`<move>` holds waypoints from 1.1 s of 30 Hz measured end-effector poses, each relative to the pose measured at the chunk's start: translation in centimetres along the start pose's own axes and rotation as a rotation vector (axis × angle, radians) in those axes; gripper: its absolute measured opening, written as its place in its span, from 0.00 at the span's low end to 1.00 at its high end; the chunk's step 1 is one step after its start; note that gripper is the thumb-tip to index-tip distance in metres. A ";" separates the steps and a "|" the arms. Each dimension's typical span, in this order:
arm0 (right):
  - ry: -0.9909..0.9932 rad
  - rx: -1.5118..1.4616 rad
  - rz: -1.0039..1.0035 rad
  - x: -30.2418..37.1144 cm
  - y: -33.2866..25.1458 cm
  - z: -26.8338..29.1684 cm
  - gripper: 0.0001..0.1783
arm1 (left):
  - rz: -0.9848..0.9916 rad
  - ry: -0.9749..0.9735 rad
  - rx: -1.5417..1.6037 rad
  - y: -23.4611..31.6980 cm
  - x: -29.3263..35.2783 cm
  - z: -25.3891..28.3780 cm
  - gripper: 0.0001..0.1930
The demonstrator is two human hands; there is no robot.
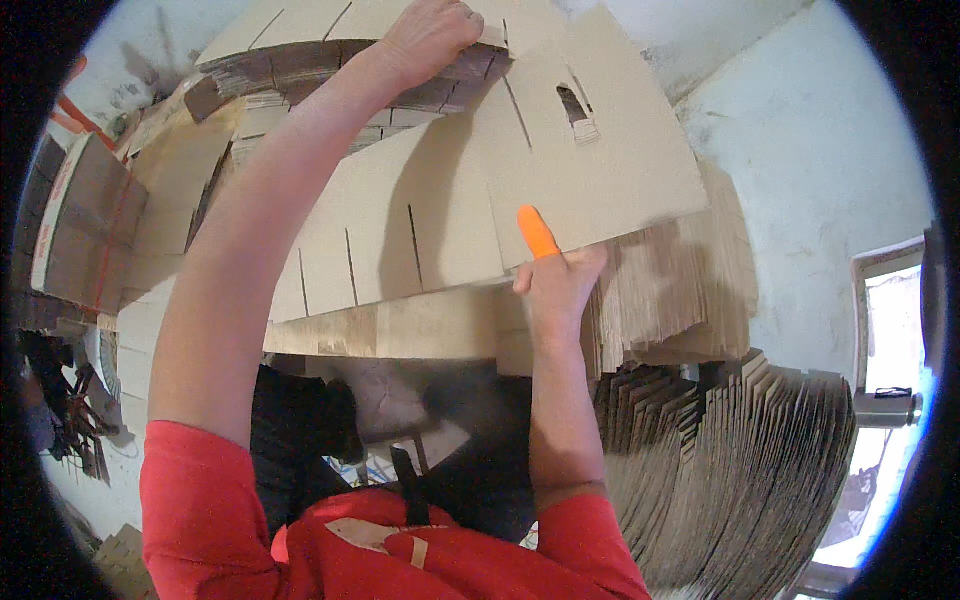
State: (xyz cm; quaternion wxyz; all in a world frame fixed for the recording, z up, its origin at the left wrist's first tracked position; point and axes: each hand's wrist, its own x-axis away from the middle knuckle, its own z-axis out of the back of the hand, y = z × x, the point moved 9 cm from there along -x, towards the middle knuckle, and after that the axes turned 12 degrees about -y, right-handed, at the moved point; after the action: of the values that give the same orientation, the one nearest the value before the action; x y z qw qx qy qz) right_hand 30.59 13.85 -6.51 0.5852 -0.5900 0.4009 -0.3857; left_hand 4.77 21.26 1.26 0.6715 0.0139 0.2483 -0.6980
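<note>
A tan cardboard sheet (620, 190) with slits and a small cut-out hole lies tilted in front of me at the right. My right hand (562, 285) grips its near edge, the thumb in an orange finger cot (538, 231) resting on top and the other fingers mostly hidden below. At the far side my left hand (435, 38) is closed, its fingers curled near the sheet's upper left edge. What those fingers hold, if anything, is hidden. Another slitted cardboard sheet (345, 220) lies to the left, partly in shadow, overlapped by the right-hand sheet.
A curved stack of slitted cardboard (290, 68) lies at the far side. More cardboard is stacked at right (650, 290), with a big row of upright sheets (740, 460) below it. A strapped bundle (85, 225) stands at left. A bright window (885, 400) is at far right.
</note>
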 end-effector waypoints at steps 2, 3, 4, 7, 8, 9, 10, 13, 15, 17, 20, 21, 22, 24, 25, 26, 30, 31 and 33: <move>0.006 0.007 0.024 0.0 -0.2 0.2 0.10 | 0.029 -0.017 0.031 0.0 0.0 0.3 0.12; 0.005 0.021 0.030 0.0 -0.1 0.3 0.09 | -0.032 0.051 0.039 0.5 0.6 1.1 0.13; 0.006 0.034 0.034 0.0 0.2 0.5 0.09 | -0.095 0.118 0.049 1.1 1.5 2.3 0.13; 0.011 0.054 0.065 -0.1 0.3 0.6 0.08 | -0.173 0.199 0.000 1.8 2.2 3.7 0.15; 0.006 0.055 0.098 -0.1 0.0 0.4 0.08 | -0.176 0.205 -0.033 1.7 2.5 4.0 0.15; 0.001 0.057 0.131 0.0 -0.4 0.2 0.08 | -0.166 0.149 -0.078 1.7 2.4 3.6 0.15; 0.002 0.063 0.164 0.0 -0.7 0.1 0.09 | -0.159 0.096 -0.117 2.2 2.3 3.3 0.15; -0.051 0.126 0.106 -0.4 0.1 0.0 0.09 | -0.148 0.040 -0.201 3.6 2.5 3.4 0.13; -0.003 0.064 0.079 0.0 -0.3 0.1 0.08 | -0.188 0.044 -0.192 5.0 3.2 4.0 0.10; 0.005 0.045 0.066 0.2 -0.4 0.1 0.06 | -0.268 0.055 -0.133 6.7 4.5 5.2 0.05; -0.071 0.096 0.070 -0.2 0.0 0.1 0.08 | -0.326 0.096 -0.153 8.9 6.2 5.9 0.11; -0.115 0.125 0.070 -0.5 0.3 0.0 0.08 | -0.346 0.076 -0.144 9.6 6.7 6.0 0.11; -0.164 0.152 0.068 -0.6 0.5 -0.2 0.09 | -0.365 0.050 -0.136 10.4 7.3 6.4 0.11; -0.140 0.358 0.152 -0.3 -0.8 0.7 0.10 | -0.409 0.051 -0.170 11.3 8.3 7.3 0.05; -0.128 0.461 0.196 0.0 -1.7 0.6 0.10 | -0.393 -0.030 -0.186 11.4 8.5 6.8 0.07; -0.087 0.451 0.251 0.4 -2.7 0.7 0.10 | -0.378 -0.111 -0.201 11.5 8.8 6.4 0.09; 0.074 0.523 0.392 1.2 -3.7 1.0 0.12 | -0.491 -0.056 -0.079 16.5 13.8 8.9 0.14; 0.078 0.503 0.383 1.0 -3.2 0.9 0.10 | -0.495 -0.194 -0.108 18.3 14.9 8.9 0.16; 0.057 0.393 0.340 0.5 -2.1 0.6 0.07 | -0.428 -0.238 0.144 17.7 15.2 8.5 0.21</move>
State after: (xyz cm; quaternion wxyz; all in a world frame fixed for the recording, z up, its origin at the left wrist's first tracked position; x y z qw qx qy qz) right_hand 31.41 13.66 -4.38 0.7335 -0.3777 0.4281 -0.3688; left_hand 22.67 4.46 -2.41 0.5303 -0.0734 0.1146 -0.8368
